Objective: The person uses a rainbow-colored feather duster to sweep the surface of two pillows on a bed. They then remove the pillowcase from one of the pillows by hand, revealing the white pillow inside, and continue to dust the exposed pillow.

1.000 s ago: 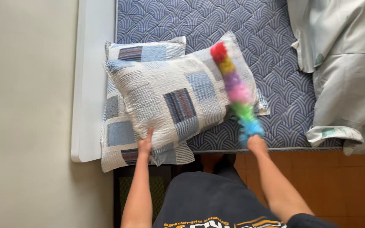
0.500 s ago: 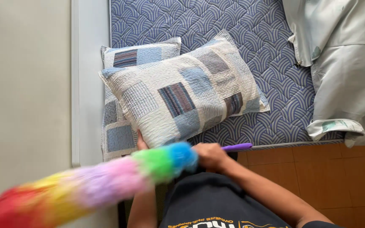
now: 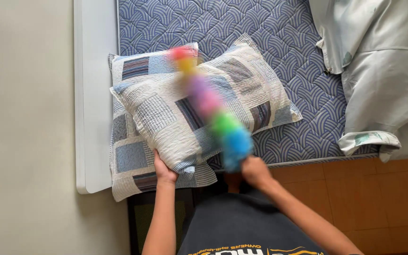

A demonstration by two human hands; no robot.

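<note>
Two patchwork pillows lie stacked at the head of a bed with a blue patterned mattress (image 3: 279, 33). The top pillow (image 3: 166, 118) sits at an angle over the bottom pillow (image 3: 123, 160). My left hand (image 3: 162, 171) grips the near corner of the top pillow. My right hand (image 3: 256, 171) holds a rainbow-coloured fluffy duster (image 3: 211, 108), which is blurred with motion and stretches across the top pillow from its near edge towards the far left corner.
A white headboard (image 3: 93, 94) runs along the left of the bed, next to a beige wall (image 3: 24, 127). A crumpled pale grey sheet (image 3: 383, 75) lies at the right of the mattress. A wooden bed frame (image 3: 378, 189) shows at the near right.
The duster was over the right of the pillow, swung down to the lower left off the bed, and now is back across the top pillow. My left hand stayed on the pillow's corner.
</note>
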